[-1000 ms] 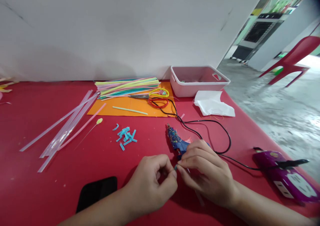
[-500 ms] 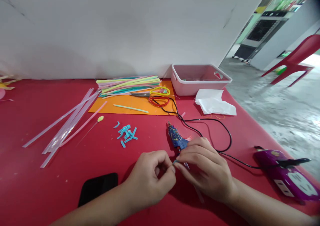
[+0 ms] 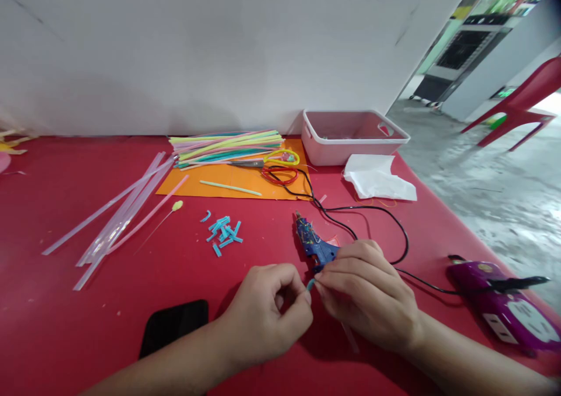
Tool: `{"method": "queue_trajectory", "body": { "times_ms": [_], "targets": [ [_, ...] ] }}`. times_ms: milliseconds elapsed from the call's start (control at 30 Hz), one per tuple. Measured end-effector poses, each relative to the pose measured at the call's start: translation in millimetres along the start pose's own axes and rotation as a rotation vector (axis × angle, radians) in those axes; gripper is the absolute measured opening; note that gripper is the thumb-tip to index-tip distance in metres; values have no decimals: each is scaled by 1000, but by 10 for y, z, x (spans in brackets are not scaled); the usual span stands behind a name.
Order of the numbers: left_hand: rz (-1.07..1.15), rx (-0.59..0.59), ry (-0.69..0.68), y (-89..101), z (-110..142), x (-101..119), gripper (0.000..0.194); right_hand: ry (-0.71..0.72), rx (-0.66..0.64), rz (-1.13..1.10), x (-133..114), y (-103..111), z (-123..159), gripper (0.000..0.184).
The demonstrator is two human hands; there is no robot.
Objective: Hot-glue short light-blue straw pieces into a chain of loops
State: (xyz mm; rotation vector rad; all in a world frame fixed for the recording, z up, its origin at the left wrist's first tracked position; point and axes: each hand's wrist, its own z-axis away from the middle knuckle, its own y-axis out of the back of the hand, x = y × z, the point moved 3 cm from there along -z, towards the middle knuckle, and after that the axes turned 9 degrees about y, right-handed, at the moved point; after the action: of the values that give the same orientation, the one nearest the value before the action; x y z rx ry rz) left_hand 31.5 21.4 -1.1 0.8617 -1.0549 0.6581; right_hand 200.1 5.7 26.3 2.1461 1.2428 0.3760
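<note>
A short, slightly curved blue strip [image 3: 311, 284] is pinched between the fingertips of both my hands. My left hand [image 3: 274, 311] is closed, thumb and forefinger pressed together at the strip's near end. My right hand [image 3: 370, 297] grips the far end, its fingers bent and close together. Just beyond it lies a blue glue gun [image 3: 313, 243] with strands of glue on its body. Its clear glue stick [image 3: 349, 336] shows partly below my right hand. Several similar blue strips [image 3: 224, 231] lie in a loose pile to the left.
On an orange sheet [image 3: 232, 180] rest colourful pipe cleaners [image 3: 228, 145] and scissors [image 3: 280, 157]. Clear glue sticks [image 3: 123, 209] lie left, a phone [image 3: 173, 323] near my left forearm. A pink basket [image 3: 350, 150], white cloth [image 3: 379, 177], black cord [image 3: 401, 226] and purple power strip [image 3: 499, 302] stand right.
The view has shifted slightly. My hands stay together, with my right hand drawn a little away from the left, so more of the blue strip shows between them.
</note>
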Motion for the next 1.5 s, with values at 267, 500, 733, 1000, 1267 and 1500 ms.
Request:
{"method": "queue_trajectory", "body": {
  "times_ms": [267,500,733,1000,1267,1500],
  "targets": [
    [14,-17,27,-12,-5,5,18,22,-8,20,-2,-19,24,13],
    [18,20,3,-1,15,-14,20,-35,11,-60,22,-72,40,15],
    [-7,-6,-24,-15,16,11,17,36,-37,11,-8,-3,18,8],
    [-17,-4,-38,1,9,22,17,65,-1,137,-13,50,30,12],
    [-93,10,-71,-8,16,18,17,69,-17,105,-14,44,37,11],
    [-122,2,-141,-1,24,50,19,77,-24,83,-13,32,50,7]
  ]
}}
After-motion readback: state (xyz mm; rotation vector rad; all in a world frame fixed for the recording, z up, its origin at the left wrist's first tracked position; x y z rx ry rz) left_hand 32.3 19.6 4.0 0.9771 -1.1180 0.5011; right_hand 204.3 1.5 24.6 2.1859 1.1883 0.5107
